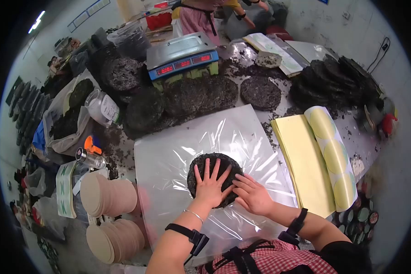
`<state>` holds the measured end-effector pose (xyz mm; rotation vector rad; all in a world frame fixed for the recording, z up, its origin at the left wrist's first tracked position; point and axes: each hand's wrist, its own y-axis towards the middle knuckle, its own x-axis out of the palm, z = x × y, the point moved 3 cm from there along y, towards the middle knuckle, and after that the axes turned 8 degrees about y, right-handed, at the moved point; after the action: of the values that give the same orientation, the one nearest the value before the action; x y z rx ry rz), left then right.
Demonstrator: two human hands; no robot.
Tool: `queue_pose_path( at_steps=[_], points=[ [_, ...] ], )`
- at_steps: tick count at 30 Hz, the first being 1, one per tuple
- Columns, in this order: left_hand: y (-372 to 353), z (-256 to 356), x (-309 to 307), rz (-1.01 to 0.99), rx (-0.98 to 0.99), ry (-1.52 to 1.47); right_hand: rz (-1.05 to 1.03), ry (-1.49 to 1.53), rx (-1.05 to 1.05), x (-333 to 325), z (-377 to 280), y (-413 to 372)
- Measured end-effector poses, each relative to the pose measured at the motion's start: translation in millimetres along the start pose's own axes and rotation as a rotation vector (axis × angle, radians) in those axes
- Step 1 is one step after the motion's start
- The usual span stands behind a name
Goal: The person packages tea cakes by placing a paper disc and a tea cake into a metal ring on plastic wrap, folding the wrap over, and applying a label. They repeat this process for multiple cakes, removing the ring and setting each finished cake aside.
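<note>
A dark, round, rough-textured pressed cake (197, 167) lies on a stack of clear plastic sheets (164, 155) in front of me. My left hand (209, 188) is laid flat on top of it with the fingers spread. At the cake's right edge, my right hand (255, 197) rests with its fingers stretched out, touching the side and the plastic. Neither hand is wrapped around anything. The hands cover part of the cake's lower half.
Yellow paper sheets (301, 169) and a strip of round labels (331, 155) lie to the right. Left are round cardboard discs (96, 194), a glass bottle (90, 158) and an orange tape dispenser (92, 145). Behind stand more dark cakes (201, 95) and a scale (182, 57). Another person (198, 20) works beyond.
</note>
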<state>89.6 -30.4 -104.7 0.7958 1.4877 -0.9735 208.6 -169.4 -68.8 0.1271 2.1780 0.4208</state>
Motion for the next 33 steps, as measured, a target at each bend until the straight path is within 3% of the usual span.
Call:
queue_pose_path(
  at_steps=[5,8,9,10,12,15,17,19,21,23,25,27,29,30,31,33],
  points=[
    [12,-7,24,-0.182,0.013,-0.023,-0.099,-0.142,0.151,25,-1,13],
    [21,-18,17,-0.412,0.05,-0.248,-0.027,0.006,0.111,3,-18,17],
    [24,-21,11,-0.4,0.041,-0.243,-0.036,0.108,0.117,-3,-22,13],
    [26,-23,8,-0.426,0.045,-0.237,-0.065,0.036,0.034,9,-22,-1],
    [25,-22,8,-0.465,0.061,-0.301,-0.134,0.049,0.061,23,-11,-2],
    [20,-13,6,-0.386,0.009,-0.267,-0.195,0.12,0.085,6,-15,4],
    [15,-4,2,-0.346,-0.04,-0.314,0.073,0.672,0.166,-28,-10,-9],
    [15,-3,9,-0.309,-0.045,-0.308,0.552,0.44,0.406,-59,-7,-47],
    [14,0,10,-0.288,-0.03,-0.287,0.764,0.211,0.596,-82,-9,-76],
    [16,1,12,-0.275,-0.028,-0.254,0.434,-0.116,0.934,-60,-7,-123],
    [14,3,14,-0.273,-0.052,-0.212,-0.016,-0.209,1.164,-33,-14,-129],
    [16,2,23,-0.217,-0.072,-0.191,-0.105,0.281,0.864,-18,20,-141],
    [14,3,23,-0.176,-0.081,-0.184,0.35,1.463,0.788,-111,-53,-78],
    [15,3,23,-0.136,-0.079,-0.218,0.408,1.906,0.49,-113,-61,-100],
    [12,2,21,-0.096,-0.071,-0.246,0.412,1.905,0.485,-86,-65,-120],
    [0,4,-21,0.065,-0.109,-0.295,0.102,1.141,0.629,-28,-38,-138]
  ],
)
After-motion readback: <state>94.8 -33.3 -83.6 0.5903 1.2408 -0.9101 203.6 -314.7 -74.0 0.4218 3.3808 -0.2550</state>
